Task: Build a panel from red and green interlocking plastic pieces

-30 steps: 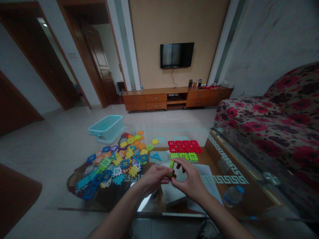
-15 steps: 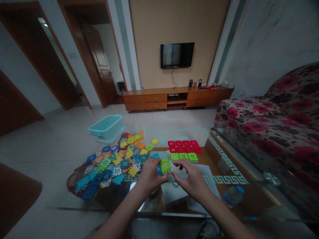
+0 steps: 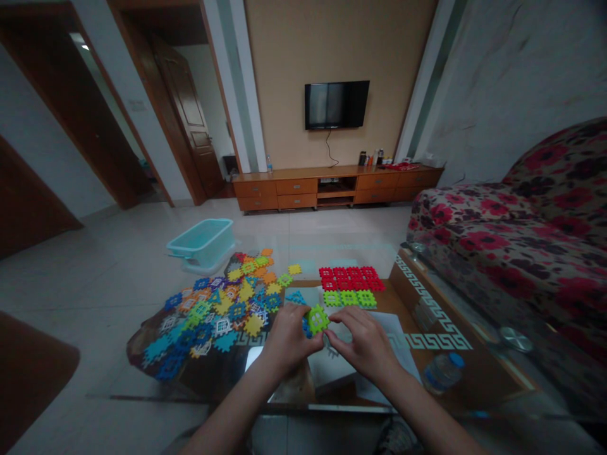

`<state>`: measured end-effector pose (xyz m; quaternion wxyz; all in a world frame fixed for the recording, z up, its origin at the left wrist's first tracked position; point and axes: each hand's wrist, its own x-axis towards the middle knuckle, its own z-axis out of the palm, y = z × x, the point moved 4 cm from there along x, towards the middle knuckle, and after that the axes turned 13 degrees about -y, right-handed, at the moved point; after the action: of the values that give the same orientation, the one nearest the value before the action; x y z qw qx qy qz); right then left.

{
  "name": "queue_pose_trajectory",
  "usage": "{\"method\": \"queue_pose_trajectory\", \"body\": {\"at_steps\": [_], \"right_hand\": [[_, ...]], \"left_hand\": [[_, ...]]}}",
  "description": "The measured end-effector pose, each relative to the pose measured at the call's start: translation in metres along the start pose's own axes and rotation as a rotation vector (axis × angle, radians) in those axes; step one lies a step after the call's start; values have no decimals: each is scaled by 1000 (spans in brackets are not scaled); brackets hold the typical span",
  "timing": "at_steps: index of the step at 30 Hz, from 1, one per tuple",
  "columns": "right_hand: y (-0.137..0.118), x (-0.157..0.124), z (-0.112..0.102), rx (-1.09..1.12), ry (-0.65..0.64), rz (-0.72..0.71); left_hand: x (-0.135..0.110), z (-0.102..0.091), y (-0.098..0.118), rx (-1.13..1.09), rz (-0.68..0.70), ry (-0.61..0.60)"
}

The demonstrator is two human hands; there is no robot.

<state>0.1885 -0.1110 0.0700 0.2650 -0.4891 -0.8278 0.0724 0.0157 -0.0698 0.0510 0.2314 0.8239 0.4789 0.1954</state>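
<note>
A lime-green square building tile (image 3: 318, 320) with notched edges and a window-like middle is held up over the glass table. My left hand (image 3: 290, 335) pinches its left side between thumb and fingers. At the tile's right edge is my right hand (image 3: 363, 338), thumb and index finger curled onto its corners. Blue tiles (image 3: 306, 327) lie partly hidden behind the left hand and the green tile. Beyond the hands, a row of lime-green tiles (image 3: 349, 298) lies below two rows of red tiles (image 3: 353, 278).
A heap of mixed coloured tiles (image 3: 227, 303) covers the table's left side. White paper (image 3: 393, 328) lies beneath the hands, with a blue-capped bottle (image 3: 443, 373) at right. A turquoise tub (image 3: 203, 243) stands beyond the heap; a floral sofa (image 3: 512, 221) is at right.
The right hand's fingertips have closed in on the green tile, from a small gap to its edge. The tile has shifted slightly right and turned a little.
</note>
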Motion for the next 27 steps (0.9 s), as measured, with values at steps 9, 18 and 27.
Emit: {"method": "queue_pose_trajectory", "body": {"at_steps": [9, 18, 27], "right_hand": [[1, -1, 3, -47, 49, 22], [-2, -1, 2, -79, 96, -19], [0, -2, 2, -76, 143, 4]], "left_hand": [[2, 2, -1, -17, -9, 7], [2, 2, -1, -45, -5, 17], [1, 2, -1, -124, 24, 39]]}}
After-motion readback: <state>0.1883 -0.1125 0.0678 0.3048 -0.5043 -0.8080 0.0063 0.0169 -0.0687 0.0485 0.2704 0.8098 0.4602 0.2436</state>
